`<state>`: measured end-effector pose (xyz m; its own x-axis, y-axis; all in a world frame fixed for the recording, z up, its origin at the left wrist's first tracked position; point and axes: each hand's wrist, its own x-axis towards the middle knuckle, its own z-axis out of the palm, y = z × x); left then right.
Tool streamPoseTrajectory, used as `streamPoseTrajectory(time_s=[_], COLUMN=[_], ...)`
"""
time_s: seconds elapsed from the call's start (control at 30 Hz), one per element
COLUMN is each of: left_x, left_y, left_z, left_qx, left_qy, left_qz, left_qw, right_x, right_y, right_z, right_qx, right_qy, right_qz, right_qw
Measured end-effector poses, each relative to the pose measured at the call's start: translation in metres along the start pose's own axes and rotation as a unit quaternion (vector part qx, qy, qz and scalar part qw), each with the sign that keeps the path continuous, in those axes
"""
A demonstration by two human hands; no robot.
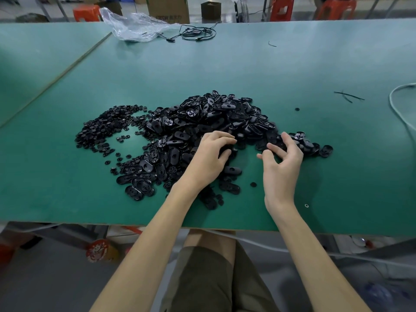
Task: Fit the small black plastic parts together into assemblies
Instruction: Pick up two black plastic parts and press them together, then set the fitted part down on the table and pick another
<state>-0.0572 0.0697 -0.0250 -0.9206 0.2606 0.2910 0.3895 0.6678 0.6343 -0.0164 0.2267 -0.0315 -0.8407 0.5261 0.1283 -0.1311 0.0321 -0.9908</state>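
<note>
On the green bench (292, 64), near its front edge, both bare forearms reach forward into a wide heap of oval black plastic shells (213, 118). A flatter spread of small round black plastic discs (101, 129) lies just to the heap's left.

The left hand (208, 161) lies palm down on the heap, its fingers and thumb curled round a black piece (225, 150) whose shape cannot be made out. The right hand (282, 167) stands tilted on its outer edge at the heap's near right side. Its fingers are loose and spread, holding nothing, with the fingertips (270, 145) touching the outermost shells.

The shells lie in no common direction, some hollow side up. One lone oval shell (232, 170) between the wrists has its long axis running left to right.
</note>
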Motion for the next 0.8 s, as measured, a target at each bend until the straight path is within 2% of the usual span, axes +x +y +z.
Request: streamPoseTrajectory(time_s=[0.13, 0.33, 0.43, 0.57, 0.8], left_x=[-0.001, 0.000, 0.001, 0.001, 0.000], left_y=[0.001, -0.002, -0.001, -0.001, 0.003], left_z=[0.000, 0.001, -0.001, -0.007, -0.012], left_qx=[0.022, -0.007, -0.027, -0.125, -0.279], left_qy=[-0.004, 0.001, 0.015, 0.084, 0.182], left_qz=[0.015, 0.003, 0.003, -0.035, -0.065], left_qw=[1.000, 1.000, 1.000, 0.988, 0.941], right_x=[0.000, -0.005, -0.005, -0.012, -0.013], right_y=[-0.001, -0.005, -0.009, -0.011, -0.007], right_z=[-0.001, -0.001, 0.001, 0.006, 0.009], right_qx=[-0.020, -0.039, -0.083, -0.154, -0.261], right_qy=[0.024, 0.023, -0.059, -0.202, -0.326], right_qz=[-0.011, -0.061, -0.084, -0.137, -0.171], right_qw=[0.999, 0.997, 0.991, 0.958, 0.892])
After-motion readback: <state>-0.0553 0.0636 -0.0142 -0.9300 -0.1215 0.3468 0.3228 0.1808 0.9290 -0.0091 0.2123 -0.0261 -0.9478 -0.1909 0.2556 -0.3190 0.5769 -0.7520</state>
